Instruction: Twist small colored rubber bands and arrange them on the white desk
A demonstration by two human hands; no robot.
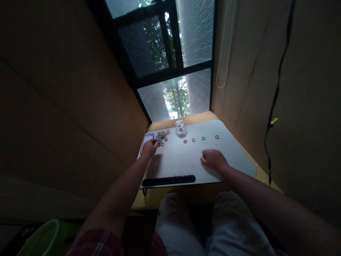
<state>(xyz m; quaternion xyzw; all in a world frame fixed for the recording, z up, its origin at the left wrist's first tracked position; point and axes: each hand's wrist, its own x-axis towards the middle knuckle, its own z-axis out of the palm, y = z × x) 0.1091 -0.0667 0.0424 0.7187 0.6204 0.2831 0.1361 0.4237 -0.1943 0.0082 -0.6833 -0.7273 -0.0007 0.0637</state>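
Observation:
A heap of small coloured rings (pixel 162 136), like little elastic bands, lies at the left of the white lap table (pixel 176 161). My left hand (pixel 150 148) is at the near left edge of this heap, thumb and fingers pinched together. Whatever is between the fingertips is too small to make out. In a spaced row to the right lie a red ring (pixel 185 141), a yellow ring (pixel 193 140), a green ring (pixel 203 138) and a teal ring (pixel 217 137). My right hand (pixel 213 159) rests on the tabletop below that row, curled closed, with nothing visible in it.
A clear rounded jar (pixel 181 129) stands at the back of the table. A phone (pixel 147 140) lies by the left edge, partly behind my left hand. A black slotted strip (pixel 168 180) runs along the front edge. Walls flank both sides, and a dark cord (pixel 275 96) hangs at right.

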